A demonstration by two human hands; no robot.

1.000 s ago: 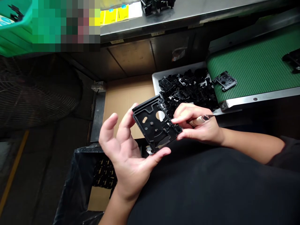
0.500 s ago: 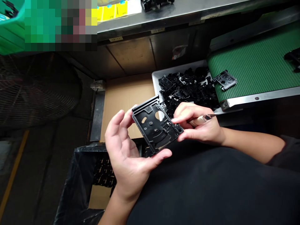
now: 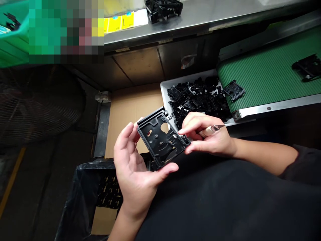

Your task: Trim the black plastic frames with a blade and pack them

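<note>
I hold a flat black plastic frame [image 3: 162, 140] with holes and ribs between both hands, in front of my chest. My left hand [image 3: 136, 170] supports it from below, thumb against its lower edge and fingers curled behind its left side. My right hand [image 3: 208, 137] pinches the frame's right corner with thumb and forefinger. The same hand also grips a small metal-tipped tool [image 3: 212, 129] that points right.
A white tray [image 3: 165, 88] full of black plastic parts sits ahead. A green conveyor belt [image 3: 271, 73] at right carries two black parts [image 3: 233, 89]. A black-lined crate [image 3: 100, 187] stands below my hands. A fan guard [image 3: 37, 107] is at left, a steel shelf [image 3: 200, 15] above.
My left fingers have closed in nearer the frame's left edge. The view has shifted slightly, and the parts on the belt have moved left.
</note>
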